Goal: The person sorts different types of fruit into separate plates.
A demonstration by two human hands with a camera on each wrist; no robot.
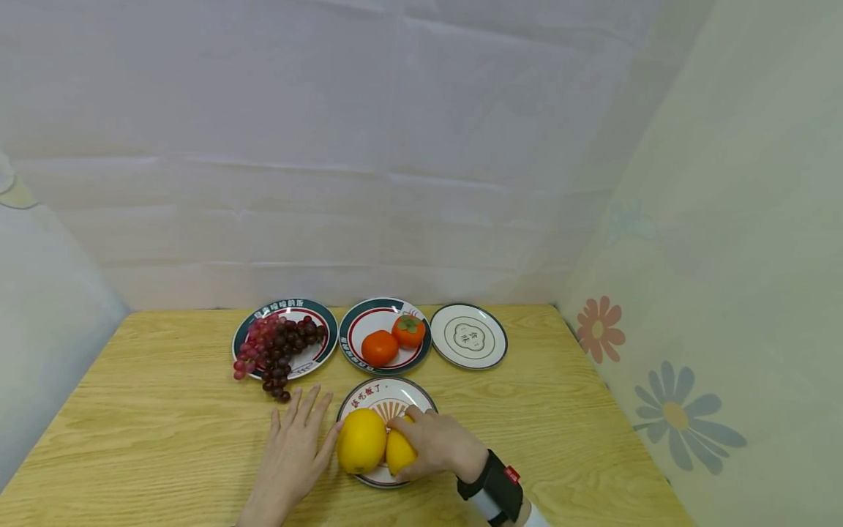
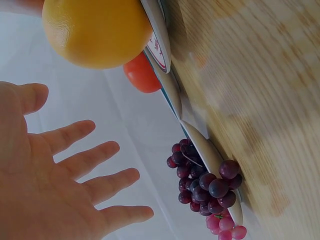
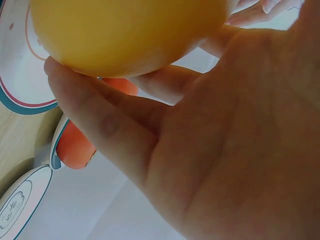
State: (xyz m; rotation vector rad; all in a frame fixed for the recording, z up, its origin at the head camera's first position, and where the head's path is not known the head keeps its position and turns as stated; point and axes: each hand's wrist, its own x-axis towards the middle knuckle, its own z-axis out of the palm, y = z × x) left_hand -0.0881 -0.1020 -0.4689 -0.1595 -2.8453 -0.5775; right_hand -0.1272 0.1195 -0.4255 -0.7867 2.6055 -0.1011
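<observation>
Two yellow lemons lie side by side on a white plate (image 1: 378, 479) with a fan pattern. My right hand (image 1: 440, 443) grips the right lemon (image 1: 399, 452) from above, thumb on the near side and fingers across its top. In the right wrist view, the fingers of my right hand (image 3: 200, 130) curve around the yellow fruit (image 3: 130, 35). My left hand (image 1: 293, 446) is spread at the plate's left, its thumb tip right by the left lemon (image 1: 361, 440). The left wrist view shows my left hand (image 2: 65, 175) holding nothing, fingers apart.
Behind, a green-rimmed plate (image 1: 326, 351) bears red and dark grapes (image 1: 283, 348), some hanging over its front edge. Beside it another plate (image 1: 352, 333) holds two persimmons (image 1: 380, 348). A small white plate (image 1: 484, 337) stands to the right. A pale cloth wall (image 1: 369, 219) rises behind the table.
</observation>
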